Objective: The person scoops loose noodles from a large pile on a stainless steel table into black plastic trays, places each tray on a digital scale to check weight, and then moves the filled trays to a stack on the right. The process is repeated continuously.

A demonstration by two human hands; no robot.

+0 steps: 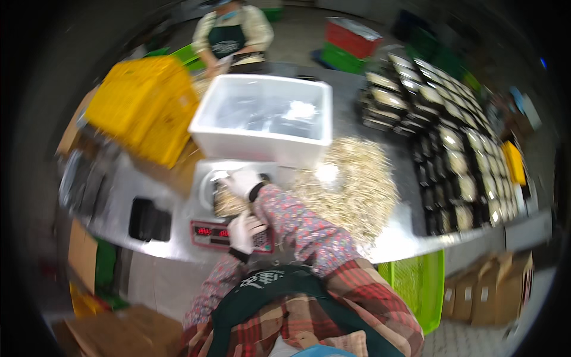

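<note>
A black plastic tray (pixel 219 201) holding pale thin strands, which look like sprouts, sits on a digital weighing scale (pixel 198 243) with lit red digits. My left hand (pixel 242 233), in a white glove, grips the tray's near edge, in front of the scale's display. Over the far right side of the tray is my right hand (pixel 243 182), also gloved; blur hides whether its fingers hold the rim or the strands. A large heap of the same strands (pixel 357 192) lies on the metal table (pixel 352 98) to the right of my right sleeve.
A white foam box (pixel 258 149) stands behind the scale, beside a yellow crate (pixel 142 107). Black trays (pixel 150 219) lie at left; filled packs (pixel 459 165) are stacked at right. Across the table, a person (pixel 227 38) handles a tray. A green crate (pixel 415 285) stands below the near edge.
</note>
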